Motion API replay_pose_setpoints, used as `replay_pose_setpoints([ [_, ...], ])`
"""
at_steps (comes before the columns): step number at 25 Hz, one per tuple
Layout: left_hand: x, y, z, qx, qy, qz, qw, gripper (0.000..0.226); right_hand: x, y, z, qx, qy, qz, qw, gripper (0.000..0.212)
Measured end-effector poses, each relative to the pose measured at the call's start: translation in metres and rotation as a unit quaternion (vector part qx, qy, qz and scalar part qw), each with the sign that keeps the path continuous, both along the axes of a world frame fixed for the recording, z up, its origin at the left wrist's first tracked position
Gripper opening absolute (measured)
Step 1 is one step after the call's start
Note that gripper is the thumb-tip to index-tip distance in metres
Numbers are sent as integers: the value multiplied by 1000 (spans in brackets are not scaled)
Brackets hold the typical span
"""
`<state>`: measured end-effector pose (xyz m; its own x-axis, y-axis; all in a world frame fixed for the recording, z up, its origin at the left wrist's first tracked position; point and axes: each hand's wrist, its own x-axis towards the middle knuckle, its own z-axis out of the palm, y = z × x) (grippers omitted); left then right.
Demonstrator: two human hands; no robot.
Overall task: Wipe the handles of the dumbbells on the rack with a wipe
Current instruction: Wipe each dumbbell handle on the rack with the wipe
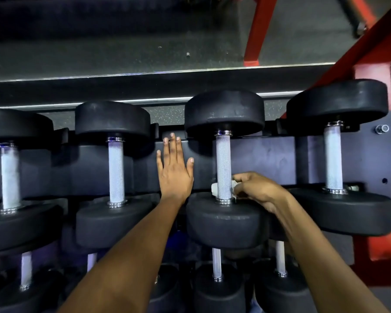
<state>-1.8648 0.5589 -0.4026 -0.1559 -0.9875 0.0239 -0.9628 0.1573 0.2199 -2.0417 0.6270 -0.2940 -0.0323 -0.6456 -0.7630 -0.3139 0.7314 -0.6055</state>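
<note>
Several black dumbbells with knurled silver handles lie side by side on the top shelf of a dark rack. My right hand grips a white wipe wrapped round the near end of the third dumbbell's handle, just above its near head. My left hand lies flat with straight fingers on the rack between the second dumbbell's handle and the third. Further handles stand at the far left and far right.
A lower shelf holds more dumbbells under my forearms. A red steel frame rises at the right and behind the rack. Grey speckled floor lies beyond the rack's top edge.
</note>
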Motion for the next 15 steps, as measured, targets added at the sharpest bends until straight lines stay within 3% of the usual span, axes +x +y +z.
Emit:
replay_pose_setpoints([
  [4, 0, 0, -1, -4, -4, 3, 1000, 65, 1, 6, -3, -28, 86, 0, 996, 29],
  [7, 1, -1, 0, 8, 0, -4, 1000, 67, -5, -2, 3, 17, -58, 5, 998, 33],
  [8, 1, -1, 1, 7, -1, -5, 1000, 67, -6, -2, 9, 5, -51, -2, 999, 30],
  [9, 1, -2, 1, 4, -2, -6, 1000, 66, -6, 0, 12, -13, -2, -6, 1000, 26],
  [10, 1, -2, 1, 1, -2, -6, 1000, 66, -4, 6, 12, -48, 113, 27, 992, 20],
  [12, 2, -1, -1, 1, -3, -2, 1000, 65, 22, 20, 25, -114, 323, 159, 926, 16],
  [13, 2, -1, -1, 3, -4, -3, 1000, 65, 36, 21, 33, -163, 331, 208, 906, 15],
  [15, 2, -2, 0, 10, -5, -10, 1000, 65, 51, 12, 39, -263, 262, 278, 886, 18],
])
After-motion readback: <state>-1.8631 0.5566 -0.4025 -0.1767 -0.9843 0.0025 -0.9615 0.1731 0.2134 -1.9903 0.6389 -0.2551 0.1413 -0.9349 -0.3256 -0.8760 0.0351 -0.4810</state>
